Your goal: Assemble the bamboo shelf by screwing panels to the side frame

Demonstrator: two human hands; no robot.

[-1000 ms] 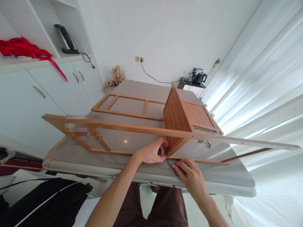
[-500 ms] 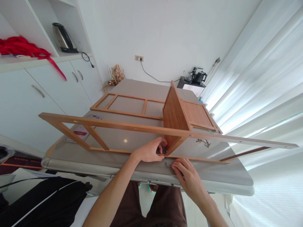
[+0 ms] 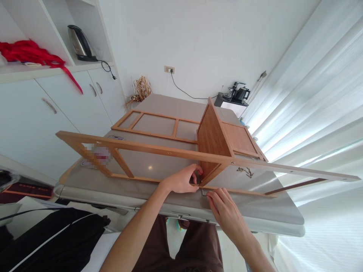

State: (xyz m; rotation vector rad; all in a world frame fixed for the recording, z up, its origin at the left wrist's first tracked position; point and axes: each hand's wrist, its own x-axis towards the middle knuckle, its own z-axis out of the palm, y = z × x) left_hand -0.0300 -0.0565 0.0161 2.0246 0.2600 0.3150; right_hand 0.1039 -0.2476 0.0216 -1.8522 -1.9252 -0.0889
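My left hand (image 3: pixel 187 179) is closed on the lower rail of a wooden side frame (image 3: pixel 147 149), at the corner where a wooden shelf panel (image 3: pixel 214 132) meets it. The frame stands on its long edge near the front of the table, and the panel stands upright behind it. Just right of that corner, my right hand (image 3: pixel 224 204) pinches a small L-shaped hex key (image 3: pixel 204 193), its short end by the lower rail. Whether the tip sits in a screw is too small to tell.
Several loose screws (image 3: pixel 246 172) lie on the table (image 3: pixel 167 101) right of the panel. Another wooden frame (image 3: pixel 159 133) lies flat behind, with a further wooden panel (image 3: pixel 241 139) at the right. An electric kettle (image 3: pixel 81 43) stands on a shelf at the left.
My right hand has moved slightly, and the hex key has turned so that its short end points toward the rail. My left hand keeps its hold; the view has shifted a little.
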